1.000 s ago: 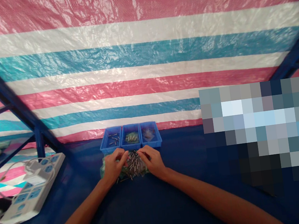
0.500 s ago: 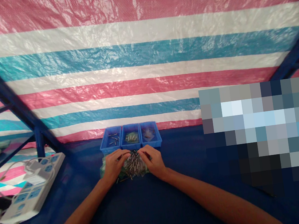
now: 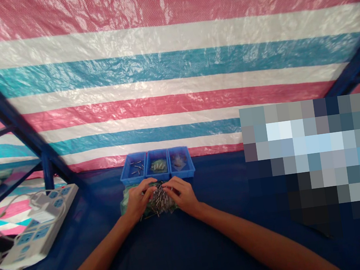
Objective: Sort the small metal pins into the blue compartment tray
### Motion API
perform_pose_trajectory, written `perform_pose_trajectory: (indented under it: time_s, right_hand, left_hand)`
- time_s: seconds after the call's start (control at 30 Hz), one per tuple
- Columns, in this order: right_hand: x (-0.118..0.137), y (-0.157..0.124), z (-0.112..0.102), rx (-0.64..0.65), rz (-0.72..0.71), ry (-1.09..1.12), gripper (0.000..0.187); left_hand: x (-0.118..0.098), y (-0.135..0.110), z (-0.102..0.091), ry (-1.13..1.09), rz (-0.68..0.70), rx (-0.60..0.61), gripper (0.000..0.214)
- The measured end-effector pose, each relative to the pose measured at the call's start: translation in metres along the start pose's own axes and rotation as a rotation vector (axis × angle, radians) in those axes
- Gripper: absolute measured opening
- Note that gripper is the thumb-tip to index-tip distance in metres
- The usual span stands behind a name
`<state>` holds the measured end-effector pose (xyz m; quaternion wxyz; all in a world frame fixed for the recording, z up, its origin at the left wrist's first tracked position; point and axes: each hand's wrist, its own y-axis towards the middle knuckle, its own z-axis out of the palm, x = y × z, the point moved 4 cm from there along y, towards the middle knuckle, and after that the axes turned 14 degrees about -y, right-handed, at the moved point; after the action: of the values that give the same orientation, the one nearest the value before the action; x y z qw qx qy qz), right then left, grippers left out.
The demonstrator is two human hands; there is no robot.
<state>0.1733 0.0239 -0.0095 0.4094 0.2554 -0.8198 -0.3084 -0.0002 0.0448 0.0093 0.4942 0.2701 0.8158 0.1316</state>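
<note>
A heap of small metal pins (image 3: 162,198), silvery and dark, lies on a crumpled green and clear plastic bag (image 3: 124,200) on the blue tabletop. My left hand (image 3: 139,198) curves over the heap's left side, thumb and forefinger drawn toward each other. From the right, my right hand (image 3: 183,193) reaches in with its thumb and fingertips pinched at the pile's top. Whatever either hand pinches is too small to make out. Just behind the hands stand a left blue bin (image 3: 125,176) with several loose pins, a middle blue bin (image 3: 159,177) and a right blue bin (image 3: 190,169), both holding small bagged parts.
A white power strip (image 3: 48,230) with plugged-in adapters and cables lies at the left. Blue metal frame posts (image 3: 48,172) rise on both sides. Striped plastic sheeting (image 3: 171,65) hangs behind the table (image 3: 183,258). A blurred-out area covers the right.
My right hand has shifted slightly left, its fingertips closer to my left hand over the pins. My left thumb and fingers have moved a little. The bins are unchanged.
</note>
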Motion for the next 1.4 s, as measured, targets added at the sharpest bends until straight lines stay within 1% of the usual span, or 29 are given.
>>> perform_pose_trajectory:
  time_s: [0.27, 0.53, 0.7, 0.93, 1.03, 1.13, 1.2, 1.3, 1.4]
  right_hand:
    - [0.001, 0.000, 0.002, 0.027, -0.025, 0.000, 0.017]
    - [0.003, 0.000, 0.002, 0.033, -0.073, -0.002, 0.018]
    - [0.000, -0.001, 0.005, 0.051, -0.063, -0.009, 0.017]
    - [0.001, 0.000, 0.005, 0.058, -0.039, -0.005, 0.018]
    - [0.000, 0.000, 0.001, 0.018, 0.034, -0.026, 0.020]
    - [-0.003, 0.000, -0.002, -0.020, 0.117, -0.044, 0.021]
    - [-0.004, 0.001, -0.003, -0.026, 0.144, -0.053, 0.022]
    - [-0.005, 0.001, -0.003, -0.023, 0.153, -0.055, 0.023]
    - [-0.005, 0.001, -0.002, -0.022, 0.158, -0.045, 0.023]
  left_hand:
    - [0.000, -0.001, 0.002, -0.007, -0.017, 0.015, 0.024]
    - [0.000, -0.002, 0.003, -0.028, -0.065, 0.028, 0.027]
    - [0.001, -0.002, 0.004, -0.030, -0.089, 0.026, 0.028]
    - [-0.001, -0.005, 0.006, -0.044, -0.095, 0.063, 0.031]
    - [-0.004, -0.004, 0.003, -0.034, -0.061, 0.038, 0.030]
    - [-0.009, -0.002, 0.000, 0.011, 0.033, -0.030, 0.027]
    - [-0.012, -0.001, 0.000, 0.031, 0.099, -0.068, 0.023]
    - [-0.016, 0.000, 0.001, 0.042, 0.153, -0.065, 0.020]
    - [-0.017, -0.001, 0.001, 0.048, 0.162, -0.053, 0.019]
